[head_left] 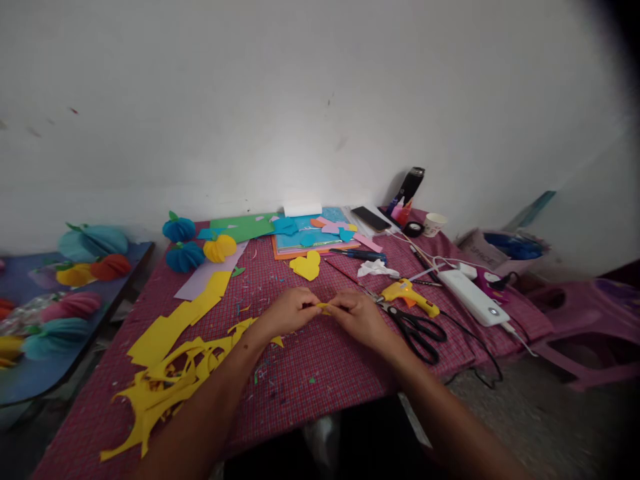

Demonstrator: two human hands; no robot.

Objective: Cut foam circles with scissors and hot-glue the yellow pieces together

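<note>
Between my two hands, above the middle of the table, is a small yellow paper piece [325, 309]. My left hand [291, 311] pinches its left end, and the fingertips of my right hand [357, 316] close on its right end. Beyond the hands lie several yellow cut-out shapes [306, 265]. Yellow paper scraps [175, 383] spread beside my left forearm. To the right of my right hand are a yellow glue gun [409, 297] and black-handled scissors [417, 333].
Colored sheets [315, 230] and a phone [371, 219] lie at the back. A white power bank [473, 298] with cables sits right, near a paper cup [435, 224] and black bottle [412, 185]. Paper pumpkins [179, 229] stand back left; a blue table [75, 353] adjoins.
</note>
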